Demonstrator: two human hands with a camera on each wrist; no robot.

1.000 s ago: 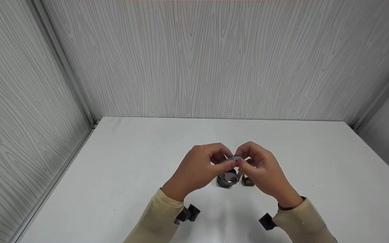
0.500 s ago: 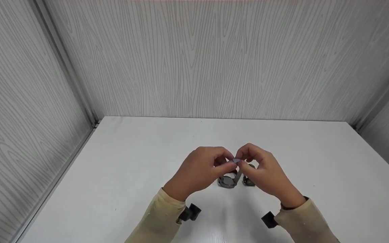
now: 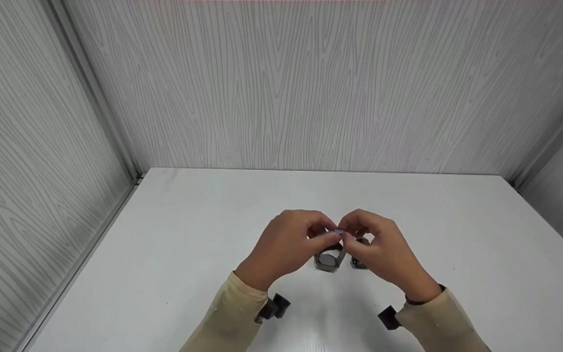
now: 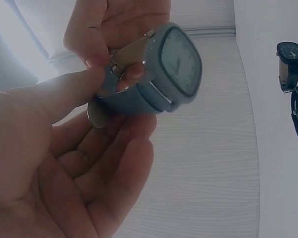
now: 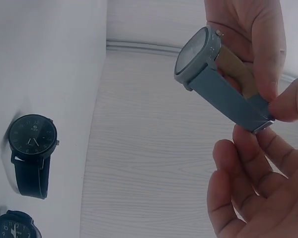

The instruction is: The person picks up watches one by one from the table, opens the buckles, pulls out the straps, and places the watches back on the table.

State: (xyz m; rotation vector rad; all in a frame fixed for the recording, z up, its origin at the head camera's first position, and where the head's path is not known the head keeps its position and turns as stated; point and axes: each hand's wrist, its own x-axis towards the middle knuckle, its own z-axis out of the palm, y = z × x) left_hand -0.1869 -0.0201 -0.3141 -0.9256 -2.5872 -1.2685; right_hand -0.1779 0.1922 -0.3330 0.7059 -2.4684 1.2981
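Observation:
A light blue-grey wristwatch (image 4: 181, 64) with a rounded-square dial hangs from both hands, well above the table. My left hand (image 3: 289, 244) pinches its strap between thumb and fingers. Opposite it, my right hand (image 3: 379, 247) pinches the strap too, fingertips almost touching those of the left. The strap (image 5: 228, 101) bends into a loop, blue-grey outside and tan inside, and its ends come together at the fingertips. A metal buckle (image 4: 114, 68) shows there. Fingers partly cover it, so I cannot tell whether it is fastened.
On the white table (image 3: 213, 220) lie two black watches. The round one (image 5: 32, 136) has its strap looped beneath; close beside it is a squarish one (image 4: 290, 52). Grey wood-grain panels (image 3: 281, 88) rise behind and at the sides.
Both hands keep their pinch on the wristwatch strap with small finger shifts. The hanging wristwatch tilts slightly between them.

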